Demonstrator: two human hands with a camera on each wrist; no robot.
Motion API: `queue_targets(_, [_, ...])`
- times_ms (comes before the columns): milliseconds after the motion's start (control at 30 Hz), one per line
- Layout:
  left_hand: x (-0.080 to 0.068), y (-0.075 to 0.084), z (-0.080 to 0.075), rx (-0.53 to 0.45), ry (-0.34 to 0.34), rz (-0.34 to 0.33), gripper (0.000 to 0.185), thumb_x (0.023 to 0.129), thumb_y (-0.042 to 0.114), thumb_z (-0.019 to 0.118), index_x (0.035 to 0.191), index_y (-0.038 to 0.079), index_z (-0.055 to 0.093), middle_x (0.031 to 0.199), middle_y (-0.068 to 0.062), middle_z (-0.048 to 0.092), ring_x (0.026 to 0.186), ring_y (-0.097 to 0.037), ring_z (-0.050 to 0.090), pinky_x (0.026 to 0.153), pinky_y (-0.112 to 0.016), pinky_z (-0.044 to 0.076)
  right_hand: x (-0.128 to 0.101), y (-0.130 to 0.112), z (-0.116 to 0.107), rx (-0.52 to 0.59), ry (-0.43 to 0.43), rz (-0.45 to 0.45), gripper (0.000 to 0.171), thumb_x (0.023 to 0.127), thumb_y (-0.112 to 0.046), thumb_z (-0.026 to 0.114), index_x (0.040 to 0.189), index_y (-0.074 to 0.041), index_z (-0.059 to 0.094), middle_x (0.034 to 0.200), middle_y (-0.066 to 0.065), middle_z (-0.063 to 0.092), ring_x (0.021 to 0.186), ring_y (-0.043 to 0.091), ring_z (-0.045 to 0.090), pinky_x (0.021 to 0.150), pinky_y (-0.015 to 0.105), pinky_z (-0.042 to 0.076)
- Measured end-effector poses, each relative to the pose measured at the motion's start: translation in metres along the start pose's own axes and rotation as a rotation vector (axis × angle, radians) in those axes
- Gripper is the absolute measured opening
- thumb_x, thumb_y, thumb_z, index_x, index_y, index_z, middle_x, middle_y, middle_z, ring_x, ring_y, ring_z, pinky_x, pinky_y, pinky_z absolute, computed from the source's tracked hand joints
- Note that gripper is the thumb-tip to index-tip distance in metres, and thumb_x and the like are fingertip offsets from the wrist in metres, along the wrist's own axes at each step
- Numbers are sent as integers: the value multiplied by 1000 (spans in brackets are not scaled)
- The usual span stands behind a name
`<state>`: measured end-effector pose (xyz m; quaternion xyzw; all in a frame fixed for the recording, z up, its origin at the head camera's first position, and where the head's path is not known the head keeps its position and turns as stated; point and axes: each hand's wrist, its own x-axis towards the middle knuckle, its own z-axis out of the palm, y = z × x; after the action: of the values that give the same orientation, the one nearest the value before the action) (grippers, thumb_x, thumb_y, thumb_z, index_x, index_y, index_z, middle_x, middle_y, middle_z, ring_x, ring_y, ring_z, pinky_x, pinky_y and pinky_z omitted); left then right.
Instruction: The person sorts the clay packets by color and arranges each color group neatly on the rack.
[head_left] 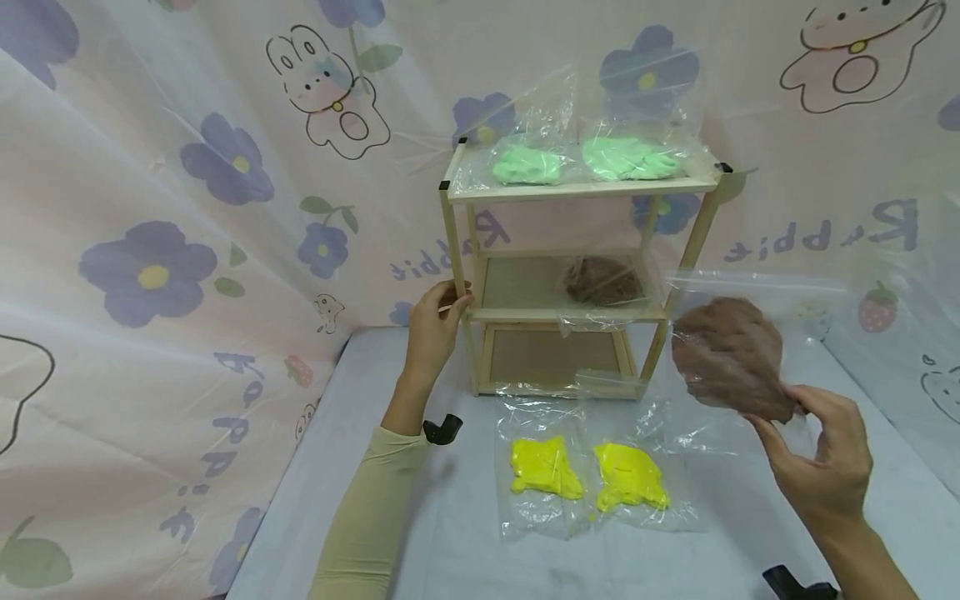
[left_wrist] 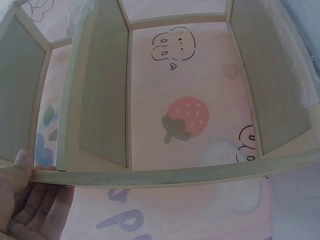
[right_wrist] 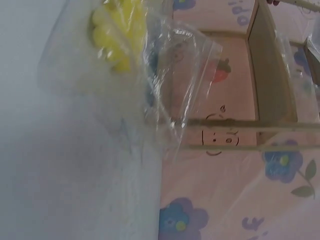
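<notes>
My left hand [head_left: 433, 329] grips the left front post of a small wooden shelf rack [head_left: 585, 194] at middle-shelf height. In the left wrist view, the thumb and fingers lie on either side of the post [left_wrist: 150, 178]. My right hand [head_left: 828, 458] pinches the lower edge of a clear zip bag with a brown, clay-like lump [head_left: 727, 358], held up at the rack's right. A similar brown bag [head_left: 603, 282] lies on the middle shelf. The right wrist view shows neither the hand nor its bag.
Two bags with light green lumps [head_left: 527, 165] sit on the top shelf. On the white tabletop [head_left: 465, 533], two bags of yellow lumps [head_left: 632, 477] lie before the rack. A patterned curtain [head_left: 165, 358] hangs behind and to the left.
</notes>
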<state>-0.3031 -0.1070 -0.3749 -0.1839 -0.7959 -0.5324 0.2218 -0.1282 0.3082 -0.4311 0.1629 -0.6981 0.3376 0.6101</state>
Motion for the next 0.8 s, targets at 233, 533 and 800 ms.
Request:
queue_targets(233, [-2, -5, 0, -33, 10, 25, 36, 102, 11, 73, 136, -1, 69, 125, -17, 75, 116, -31, 73, 102, -37, 62, 3, -7, 18, 74, -47, -31, 67, 100, -48, 77, 113, 18, 68, 103, 33, 67, 112, 8, 62, 101, 12, 48])
queue_targets(533, [-4, -9, 1, -70, 11, 17, 36, 102, 8, 74, 136, -1, 68, 122, -15, 74, 117, -30, 71, 102, -33, 61, 12, -21, 38, 97, -181, -43, 69, 104, -47, 69, 118, 20, 64, 108, 38, 63, 120, 1, 54, 104, 11, 44])
queue_targets(800, [-4, -9, 0, -76, 16, -17, 30, 101, 12, 76, 128, 1, 70, 120, -15, 75, 116, -30, 73, 101, -34, 63, 22, -28, 66, 141, -213, -41, 69, 106, -46, 69, 120, 21, 63, 110, 38, 63, 113, 12, 56, 103, 12, 44])
